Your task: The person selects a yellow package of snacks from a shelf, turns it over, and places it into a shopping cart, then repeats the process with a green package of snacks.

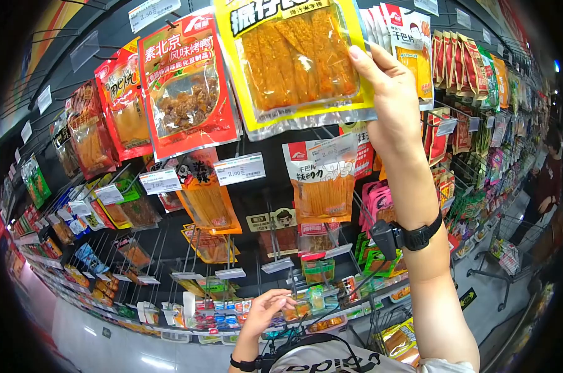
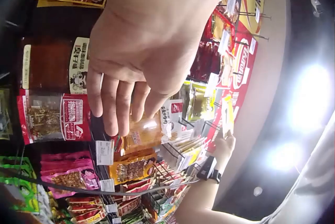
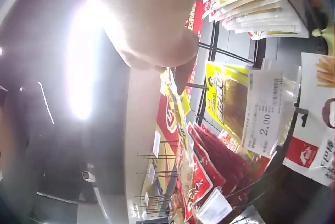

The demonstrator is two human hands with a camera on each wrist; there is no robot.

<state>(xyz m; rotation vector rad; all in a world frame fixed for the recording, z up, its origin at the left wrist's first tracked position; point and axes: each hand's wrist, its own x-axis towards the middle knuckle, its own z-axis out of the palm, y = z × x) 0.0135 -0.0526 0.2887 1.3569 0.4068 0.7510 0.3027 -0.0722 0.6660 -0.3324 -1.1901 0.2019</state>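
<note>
My right hand (image 1: 394, 93) pinches the right edge of a yellow-bordered snack packet (image 1: 297, 65), thumb on its front and the other fingers behind. Through the packet's window show orange-brown strips of food. In the right wrist view the packet (image 3: 177, 101) is seen nearly edge-on below the hand (image 3: 152, 30). Low in front of the body, my left hand (image 1: 269, 313) hangs with loosely bent fingers and holds nothing. The left wrist view shows that hand (image 2: 146, 51) overlapping hanging packets on the rack.
Left of the held packet hangs a red packet (image 1: 185, 87) on a rack hook. Below hang a white-and-orange packet (image 1: 322, 180) and price tags (image 1: 239, 169) on projecting hooks. At the right stands a shopping cart (image 1: 505, 255) near another person (image 1: 547, 180). A basket with a yellow packet (image 1: 398, 339) is low right.
</note>
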